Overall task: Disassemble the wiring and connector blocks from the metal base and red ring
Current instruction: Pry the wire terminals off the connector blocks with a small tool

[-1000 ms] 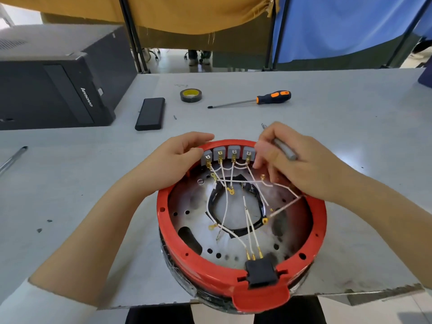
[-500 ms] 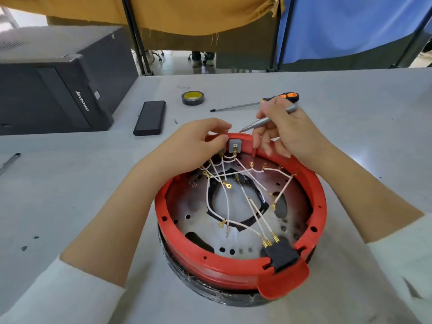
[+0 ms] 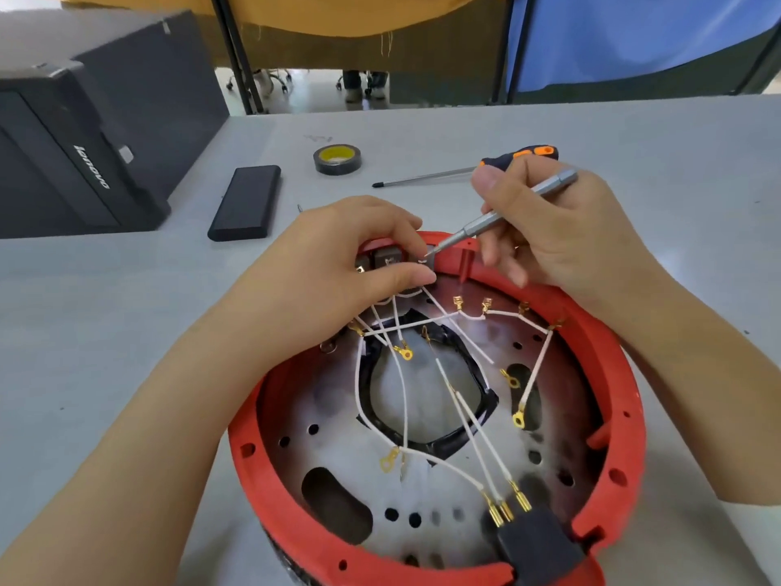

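The red ring (image 3: 270,496) encloses the metal base (image 3: 334,420) and white wiring (image 3: 403,399). At 12 o'clock, the left hand (image 3: 338,264) pinches the connector blocks (image 3: 386,259); the right hand (image 3: 562,230) grips a silver screwdriver (image 3: 503,213).

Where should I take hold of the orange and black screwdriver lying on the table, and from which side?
Grip the orange and black handle, from above. The screwdriver lies flat on the table, thin shaft pointing left; the right hand partly hides the handle.
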`<state>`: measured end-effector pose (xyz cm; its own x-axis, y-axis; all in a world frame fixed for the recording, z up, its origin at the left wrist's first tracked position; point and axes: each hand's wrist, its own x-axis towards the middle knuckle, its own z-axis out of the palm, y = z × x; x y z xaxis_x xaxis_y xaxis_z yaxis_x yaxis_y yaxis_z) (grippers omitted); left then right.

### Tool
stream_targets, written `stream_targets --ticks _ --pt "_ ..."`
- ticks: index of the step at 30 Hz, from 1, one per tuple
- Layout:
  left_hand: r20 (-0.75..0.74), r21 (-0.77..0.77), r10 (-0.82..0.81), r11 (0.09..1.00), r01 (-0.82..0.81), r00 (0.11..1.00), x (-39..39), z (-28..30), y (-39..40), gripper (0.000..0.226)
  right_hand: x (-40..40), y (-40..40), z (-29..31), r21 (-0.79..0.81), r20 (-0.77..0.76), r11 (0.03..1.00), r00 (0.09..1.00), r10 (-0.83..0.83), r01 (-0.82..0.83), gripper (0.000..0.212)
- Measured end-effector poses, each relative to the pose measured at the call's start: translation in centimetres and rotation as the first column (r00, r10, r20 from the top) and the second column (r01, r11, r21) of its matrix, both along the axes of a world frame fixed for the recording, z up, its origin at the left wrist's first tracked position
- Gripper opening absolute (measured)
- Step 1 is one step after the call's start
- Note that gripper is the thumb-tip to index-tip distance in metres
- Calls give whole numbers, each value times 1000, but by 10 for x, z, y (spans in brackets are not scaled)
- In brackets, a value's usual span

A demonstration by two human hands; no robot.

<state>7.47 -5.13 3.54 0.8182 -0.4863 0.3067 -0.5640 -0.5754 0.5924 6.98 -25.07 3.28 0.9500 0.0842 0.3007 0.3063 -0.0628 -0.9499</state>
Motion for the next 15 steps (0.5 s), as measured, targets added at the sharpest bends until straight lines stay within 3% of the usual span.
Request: stream_targets --ticks 6,15 --pt "34 -41 24 999 -23 999 -2 1 -2 3 -4 2 4 19 -19 997 997 77 -77 32" --pt "-5 -42 163 986 -163 987 -1 0 1 5 -11 -10 8 -182 -47 977 994 102 -109 17"
